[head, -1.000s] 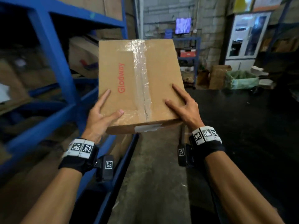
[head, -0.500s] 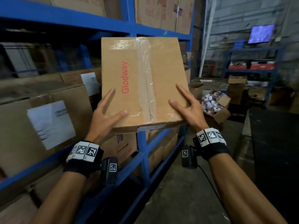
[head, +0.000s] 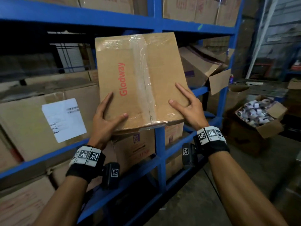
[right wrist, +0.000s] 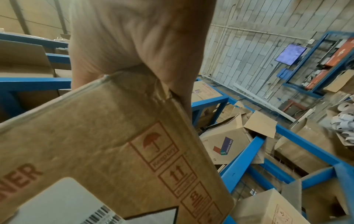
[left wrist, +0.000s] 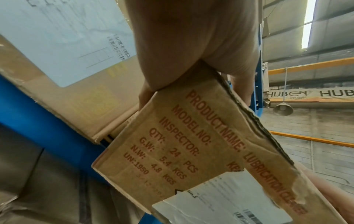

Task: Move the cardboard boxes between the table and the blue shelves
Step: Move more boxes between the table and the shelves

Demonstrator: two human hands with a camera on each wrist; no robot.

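I carry a brown cardboard box (head: 140, 79) sealed with clear tape and printed "Glodway" in red. It is raised in front of the blue shelves (head: 160, 144), level with the middle bay. My left hand (head: 107, 115) grips its near left corner, thumb on top. My right hand (head: 185, 101) grips the near right corner the same way. In the left wrist view the box (left wrist: 191, 151) corner sits in the crook of my left hand (left wrist: 191, 37). The right wrist view shows the box (right wrist: 95, 144) wedged into my right hand (right wrist: 134, 37). The fingers under the box are hidden.
A large box with a white label (head: 48, 119) fills the shelf bay at left. A box with open flaps (head: 203, 66) lies tilted in the right bay. On the floor at right stands an open carton of paper rolls (head: 257, 118). Bare concrete floor (head: 195, 201) lies below my right arm.
The view has swung left from the dark table to the blue shelves. The box stays in both hands, which keep the same grip, and it now faces the middle shelf bay.
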